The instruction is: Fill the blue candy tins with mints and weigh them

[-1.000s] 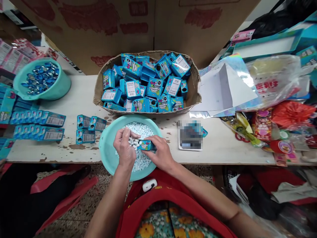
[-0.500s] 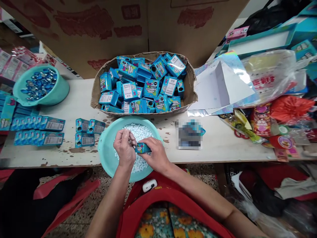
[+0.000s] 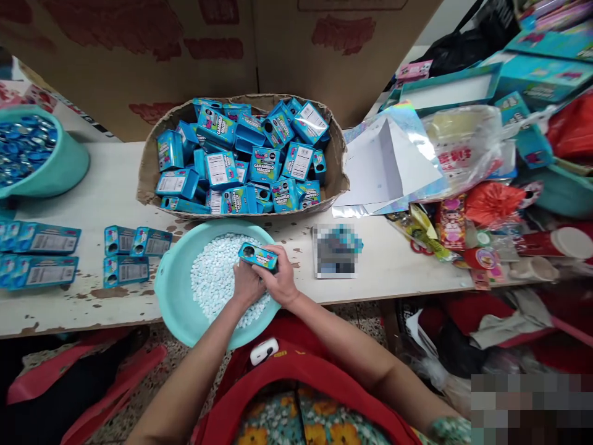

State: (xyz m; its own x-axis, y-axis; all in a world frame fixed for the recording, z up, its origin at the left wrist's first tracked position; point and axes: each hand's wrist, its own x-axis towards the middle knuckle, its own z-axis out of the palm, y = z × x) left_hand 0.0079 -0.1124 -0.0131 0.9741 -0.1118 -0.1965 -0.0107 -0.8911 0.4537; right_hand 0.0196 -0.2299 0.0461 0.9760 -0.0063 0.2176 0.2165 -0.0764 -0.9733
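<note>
A small blue candy box (image 3: 258, 256) with a dark round opening at one end is held above a turquoise basin (image 3: 178, 306). My right hand (image 3: 281, 279) is closed around its lower side. My left hand (image 3: 248, 285) reaches down to the white candies (image 3: 213, 272) in the basin, just below the box. Its fingers are hidden behind the box and my right hand, so what they hold does not show.
Behind the basin stands a cut-down carton (image 3: 151, 179) heaped with blue boxes. To the left are rows of filled-looking boxes (image 3: 125, 272) and a turquoise bowl (image 3: 69, 164) of blue caps. Plastic bags (image 3: 463, 139) and wrappers clutter the right side.
My left hand has gone from a raised pinch beside the box down to the candies. My right hand has tilted the box, its round opening now facing up. The view has swung right.
</note>
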